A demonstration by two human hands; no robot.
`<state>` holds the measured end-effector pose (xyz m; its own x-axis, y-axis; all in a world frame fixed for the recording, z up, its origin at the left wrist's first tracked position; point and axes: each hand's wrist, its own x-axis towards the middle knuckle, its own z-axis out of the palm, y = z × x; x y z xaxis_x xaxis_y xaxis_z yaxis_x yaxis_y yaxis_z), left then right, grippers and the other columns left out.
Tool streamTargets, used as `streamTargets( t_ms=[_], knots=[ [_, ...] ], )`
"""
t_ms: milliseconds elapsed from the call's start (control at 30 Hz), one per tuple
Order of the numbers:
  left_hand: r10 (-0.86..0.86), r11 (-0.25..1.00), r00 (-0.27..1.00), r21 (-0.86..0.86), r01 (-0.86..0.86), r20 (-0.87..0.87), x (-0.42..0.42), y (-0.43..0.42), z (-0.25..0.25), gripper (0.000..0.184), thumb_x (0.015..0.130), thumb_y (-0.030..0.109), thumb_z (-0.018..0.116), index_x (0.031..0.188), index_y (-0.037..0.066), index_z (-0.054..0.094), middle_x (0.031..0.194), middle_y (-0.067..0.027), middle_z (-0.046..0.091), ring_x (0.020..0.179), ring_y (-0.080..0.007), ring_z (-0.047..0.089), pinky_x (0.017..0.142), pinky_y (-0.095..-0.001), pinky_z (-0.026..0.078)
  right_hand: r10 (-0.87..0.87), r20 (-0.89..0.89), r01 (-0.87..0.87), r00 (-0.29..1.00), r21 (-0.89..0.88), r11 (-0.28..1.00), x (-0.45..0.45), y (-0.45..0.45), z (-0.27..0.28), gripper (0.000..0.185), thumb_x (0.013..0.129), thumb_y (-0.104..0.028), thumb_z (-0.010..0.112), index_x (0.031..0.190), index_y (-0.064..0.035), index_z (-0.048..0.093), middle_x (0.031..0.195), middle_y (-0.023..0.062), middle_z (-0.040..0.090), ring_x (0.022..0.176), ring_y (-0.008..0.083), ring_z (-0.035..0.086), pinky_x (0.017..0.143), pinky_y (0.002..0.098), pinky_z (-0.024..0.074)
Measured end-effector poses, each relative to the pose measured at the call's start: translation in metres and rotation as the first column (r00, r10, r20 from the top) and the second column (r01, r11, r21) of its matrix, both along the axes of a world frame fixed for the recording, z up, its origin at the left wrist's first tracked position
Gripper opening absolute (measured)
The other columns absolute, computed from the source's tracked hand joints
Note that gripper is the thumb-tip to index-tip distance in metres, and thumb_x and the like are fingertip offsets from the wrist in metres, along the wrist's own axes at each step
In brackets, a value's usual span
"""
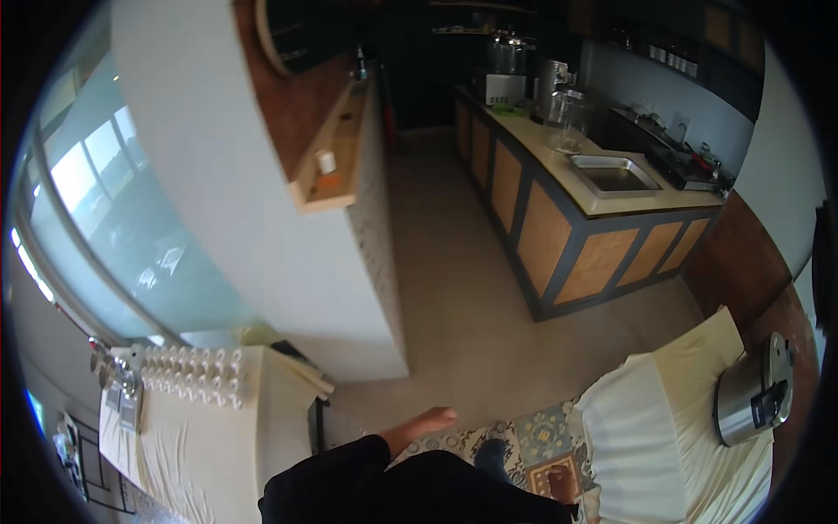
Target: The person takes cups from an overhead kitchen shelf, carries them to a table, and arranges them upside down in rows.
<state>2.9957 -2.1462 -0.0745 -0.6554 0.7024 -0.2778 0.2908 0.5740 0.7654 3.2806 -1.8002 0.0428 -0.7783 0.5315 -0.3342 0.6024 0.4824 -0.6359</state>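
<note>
My left hand (pixel 435 420) is stretched forward past the black sleeve, above the floor near the patterned tiles. Its fingers look loosely extended, and nothing shows in it. Low on the right, my right hand (pixel 561 481) hangs beside my body, above the patterned tiles (pixel 543 434) and close to a cloth-covered table (pixel 637 419). The fingers there are curled in, with no object visible in them. Neither hand touches anything I can see. Part of a leg in blue (pixel 492 454) shows between them.
A metal pot (pixel 752 393) stands on the right table. Several white cups (pixel 192 371) line the left cloth-covered table (pixel 183 445). Ahead, a walkway (pixel 436 244) runs between a wall with a wooden ledge (pixel 336 166) and a counter with a metal basin (pixel 614 175).
</note>
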Motion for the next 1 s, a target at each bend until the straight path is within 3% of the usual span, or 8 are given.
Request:
streamTargets(
  t_ms=[133, 400, 467, 600, 733, 833, 900, 1000],
  knots=[
    [0.125, 0.887, 0.967, -0.462, -0.008, 0.223, -0.063, -0.031, -0.047, 0.035, 0.091, 0.037, 0.054, 0.103, 0.005, 0.063, 0.096, -0.0179, 0.066, 0.093, -0.0314, 0.065, 0.078, -0.0436, 0.049, 0.207, -0.058, -0.205, 0.977, 0.048, 0.978, -0.131, 0.091, -0.007, 0.024, 0.078, -0.021, 0.065, 0.099, -0.0105, 0.066, 0.087, 0.0131, 0.069, 0.082, 0.0331, 0.067, 0.071, 0.0401, 0.0532],
    [0.798, 0.571, 0.393, -0.365, -0.735, 0.457, -0.12, -0.09, -0.034, 0.045, 0.09, 0.041, 0.055, 0.111, 0.003, 0.065, 0.11, -0.0147, 0.066, 0.105, -0.0297, 0.062, 0.086, -0.0423, 0.05, 0.728, -0.157, -0.681, 0.667, 0.267, 0.682, -0.508, 0.187, 0.04, 0.019, 0.079, -0.016, 0.062, 0.095, -0.0062, 0.064, 0.088, 0.0148, 0.067, 0.084, 0.0357, 0.064, 0.076, 0.043, 0.0516],
    [0.827, 0.551, 0.388, -0.452, -0.702, 0.405, -0.129, -0.087, -0.034, 0.044, 0.09, 0.041, 0.055, 0.111, 0.003, 0.066, 0.11, -0.015, 0.066, 0.106, -0.0301, 0.061, 0.088, -0.0428, 0.049, 0.8, -0.207, -0.712, 0.563, 0.371, 0.597, -0.609, 0.197, 0.027, 0.02, 0.08, -0.013, 0.062, 0.098, -0.0051, 0.062, 0.089, 0.0166, 0.067, 0.082, 0.0364, 0.064, 0.072, 0.0433, 0.0515],
    [0.815, 0.579, 0.408, -0.556, -0.597, 0.411, -0.191, -0.066, -0.035, 0.042, 0.089, 0.039, 0.056, 0.109, 0.005, 0.067, 0.112, -0.0155, 0.065, 0.109, -0.0309, 0.059, 0.092, -0.0438, 0.046, 0.533, -0.475, -0.544, 0.7, 0.129, 0.829, -0.745, 0.173, 0.027, 0.021, 0.082, -0.012, 0.065, 0.102, -0.0049, 0.063, 0.078, 0.0139, 0.068, 0.069, 0.0262, 0.067, 0.064, 0.035, 0.0538],
    [0.729, 0.684, 0.554, -0.438, -0.583, 0.402, -0.318, -0.042, -0.034, 0.039, 0.088, 0.038, 0.057, 0.108, 0.006, 0.068, 0.114, -0.0161, 0.065, 0.112, -0.0316, 0.057, 0.095, -0.0447, 0.043, 0.783, -0.081, -0.773, 0.617, 0.124, 0.622, -0.822, 0.177, -0.034, 0.037, 0.083, -0.033, 0.065, 0.111, -0.0092, 0.062, 0.101, 0.0179, 0.066, 0.097, 0.0343, 0.063, 0.084, 0.0421, 0.0505],
    [0.612, 0.773, 0.744, -0.005, -0.634, 0.267, -0.461, -0.039, -0.046, 0.038, 0.087, 0.037, 0.058, 0.107, 0.007, 0.069, 0.115, -0.0165, 0.064, 0.114, -0.0322, 0.056, 0.098, -0.0455, 0.041, 0.841, 0.134, -0.84, 0.525, -0.079, 0.537, -0.869, 0.194, -0.044, 0.042, 0.085, -0.04, 0.064, 0.116, -0.0118, 0.062, 0.115, 0.0191, 0.063, 0.109, 0.0368, 0.058, 0.094, 0.0425, 0.0463],
    [0.425, 0.87, 0.883, -0.359, -0.338, 0.199, -0.62, -0.014, -0.061, 0.045, 0.089, 0.044, 0.053, 0.109, 0.006, 0.066, 0.111, -0.0196, 0.064, 0.106, -0.0344, 0.06, 0.091, -0.0421, 0.046, 0.726, 0.164, -0.719, 0.668, -0.108, 0.686, -0.904, 0.204, -0.01, 0.042, 0.084, -0.039, 0.063, 0.116, -0.0112, 0.062, 0.112, 0.0191, 0.064, 0.108, 0.0366, 0.059, 0.094, 0.0422, 0.046],
    [0.493, 0.761, 0.867, -0.517, -0.391, 0.07, -0.831, 0.066, 0.011, 0.039, 0.09, 0.034, 0.051, 0.107, 0.002, 0.065, 0.105, -0.0191, 0.066, 0.099, -0.0332, 0.062, 0.086, -0.042, 0.049, 0.546, 0.065, -0.549, 0.835, 0.055, 0.834, -0.962, 0.217, -0.027, 0.034, 0.084, -0.03, 0.067, 0.113, -0.012, 0.063, 0.088, 0.0147, 0.071, 0.085, 0.0283, 0.069, 0.077, 0.0367, 0.0541]
  ],
)
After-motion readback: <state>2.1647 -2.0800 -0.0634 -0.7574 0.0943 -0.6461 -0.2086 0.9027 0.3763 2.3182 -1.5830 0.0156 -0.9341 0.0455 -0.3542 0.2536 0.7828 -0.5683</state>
